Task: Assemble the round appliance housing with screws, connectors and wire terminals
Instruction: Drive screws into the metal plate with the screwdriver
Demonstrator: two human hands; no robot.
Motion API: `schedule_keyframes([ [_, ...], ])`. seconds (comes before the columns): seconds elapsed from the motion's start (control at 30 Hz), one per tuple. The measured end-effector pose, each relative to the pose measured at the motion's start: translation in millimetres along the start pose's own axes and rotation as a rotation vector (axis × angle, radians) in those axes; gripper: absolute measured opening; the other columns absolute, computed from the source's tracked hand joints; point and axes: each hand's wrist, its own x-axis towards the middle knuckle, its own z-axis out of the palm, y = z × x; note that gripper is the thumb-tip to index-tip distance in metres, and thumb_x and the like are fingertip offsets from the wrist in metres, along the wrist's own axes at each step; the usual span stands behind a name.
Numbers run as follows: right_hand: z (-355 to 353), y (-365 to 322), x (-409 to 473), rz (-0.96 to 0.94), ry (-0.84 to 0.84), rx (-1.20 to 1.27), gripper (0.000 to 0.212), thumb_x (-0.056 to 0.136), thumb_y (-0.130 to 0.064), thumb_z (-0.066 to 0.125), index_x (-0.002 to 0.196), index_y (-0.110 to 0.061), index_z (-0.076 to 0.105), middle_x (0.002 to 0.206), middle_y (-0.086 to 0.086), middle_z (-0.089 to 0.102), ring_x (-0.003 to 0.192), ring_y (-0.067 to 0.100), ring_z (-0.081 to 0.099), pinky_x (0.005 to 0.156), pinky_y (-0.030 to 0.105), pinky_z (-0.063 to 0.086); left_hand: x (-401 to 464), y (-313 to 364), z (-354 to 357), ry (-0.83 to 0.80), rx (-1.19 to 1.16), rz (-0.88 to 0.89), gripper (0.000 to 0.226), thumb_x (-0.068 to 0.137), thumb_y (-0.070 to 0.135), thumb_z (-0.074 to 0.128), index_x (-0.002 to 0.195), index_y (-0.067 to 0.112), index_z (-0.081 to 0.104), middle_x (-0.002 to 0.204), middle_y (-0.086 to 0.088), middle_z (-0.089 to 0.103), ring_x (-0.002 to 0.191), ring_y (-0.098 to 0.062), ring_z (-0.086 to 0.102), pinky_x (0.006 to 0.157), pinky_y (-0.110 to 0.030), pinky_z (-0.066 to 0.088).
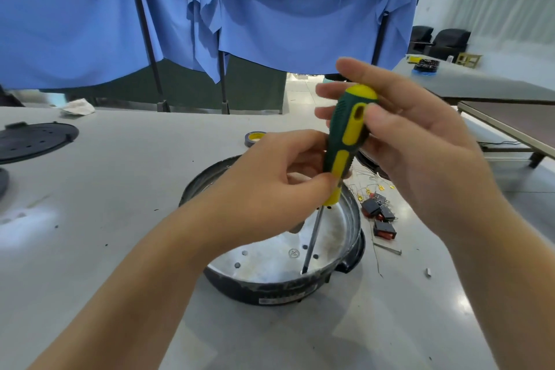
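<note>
Both hands are gripping the green-and-yellow screwdriver [348,141], the right hand [399,129] curling round its top to turn it and the left hand [279,177] pinching its lower handle to steady it, keeping the tip seated low in the round housing [354,219] sitting near the desk's [105,219] front edge.

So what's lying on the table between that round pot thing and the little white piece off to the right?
In the head view, between the round housing and the white piece lie black-and-red switches, a thin metal rod and a loose wire.
</note>
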Motion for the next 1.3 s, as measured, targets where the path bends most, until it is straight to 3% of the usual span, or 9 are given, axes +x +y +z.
schedule_keyframes([
  [0.2,7.1,3.8,-0.4,-0.125,0.098,-0.251,0.029,0.078,-0.018,0.074,0.099,-0.030,0.058,0.082,-0.015,0.055,0.077,0.003,0.056,0.069,0.017,0.047,0.4,3.4,6.7,0.141,0.040,0.019,0.040,0.067,0.030,0.088,0.100,0.022,0.068,0.085,-0.001,0.071,0.075,-0.017,0.070,0.061,-0.047,0.060],
  [0.3,6.0,4.1,-1.0,-0.141,0.101,-0.359,0.022,0.085,-0.025,0.067,0.104,-0.030,0.057,0.089,-0.015,0.055,0.080,-0.001,0.055,0.071,0.016,0.048,1.3,1.9,9.7,0.164,0.045,0.049,0.034,0.072,0.022,0.085,0.101,0.018,0.069,0.083,0.000,0.073,0.076,-0.017,0.072,0.068,-0.040,0.061],
  [0.4,1.6,1.4,-1.2,-0.048,0.028,-0.223,0.030,0.094,-0.025,0.046,0.121,-0.030,0.059,0.110,-0.007,0.064,0.105,0.005,0.061,0.093,0.031,0.050,0.5,1.1,7.2,0.169,0.063,0.063,0.025,0.077,0.017,0.080,0.100,0.018,0.069,0.081,0.005,0.073,0.074,-0.012,0.071,0.070,-0.029,0.060],
  [0.47,-1.1,-0.6,-1.3,-0.017,-0.024,-0.136,0.038,0.094,-0.016,0.043,0.128,-0.027,0.056,0.121,-0.001,0.066,0.115,0.015,0.060,0.099,0.033,0.047,0.3,-0.4,6.3,0.159,0.047,0.052,0.019,0.078,0.014,0.076,0.096,0.013,0.070,0.078,-0.003,0.072,0.069,-0.021,0.070,0.064,-0.039,0.061],
  [0.57,0.7,-1.8,-0.9,-0.068,-0.041,-0.157,0.035,0.091,-0.009,0.056,0.124,-0.021,0.058,0.107,0.001,0.068,0.098,0.011,0.064,0.084,0.022,0.051,0.4,1.4,9.1,0.127,0.025,0.030,0.024,0.075,0.020,0.067,0.095,0.006,0.067,0.084,-0.018,0.069,0.079,-0.034,0.068,0.070,-0.053,0.058],
  [0.77,6.9,3.6,-0.6,-0.144,0.138,-0.274,0.036,0.073,-0.022,0.080,0.097,-0.030,0.055,0.079,-0.017,0.054,0.077,0.000,0.056,0.072,0.017,0.048,0.4,3.5,8.5,0.172,0.042,0.023,0.037,0.067,0.030,0.088,0.099,0.019,0.071,0.082,-0.001,0.073,0.074,-0.020,0.072,0.061,-0.046,0.060],
  [0.93,7.5,3.0,-1.3,-0.056,0.107,-0.210,0.024,0.088,-0.022,0.058,0.112,-0.020,0.058,0.097,0.001,0.063,0.098,0.012,0.063,0.082,0.024,0.053,1.2,2.1,2.6,0.146,0.010,0.011,0.029,0.075,0.020,0.082,0.101,0.014,0.070,0.083,0.000,0.075,0.075,-0.017,0.074,0.070,-0.041,0.062],
  [1.03,2.1,0.1,-1.6,0.035,-0.011,0.000,0.040,0.089,-0.009,0.042,0.126,-0.016,0.055,0.121,0.006,0.066,0.115,0.021,0.061,0.099,0.034,0.050,-0.2,-0.3,-3.7,0.070,-0.023,-0.012,0.023,0.083,0.016,0.075,0.106,0.014,0.069,0.089,-0.001,0.076,0.082,-0.017,0.074,0.073,-0.044,0.061],
  [1.3,5.6,2.2,-1.6,-0.100,0.057,-0.310,0.038,0.078,-0.018,0.074,0.110,-0.031,0.059,0.093,-0.005,0.058,0.088,0.006,0.059,0.080,0.026,0.053,-1.3,3.8,-5.3,0.043,0.049,0.018,0.038,0.067,0.035,0.084,0.100,0.023,0.070,0.089,0.005,0.074,0.088,-0.014,0.072,0.074,-0.038,0.061],
])
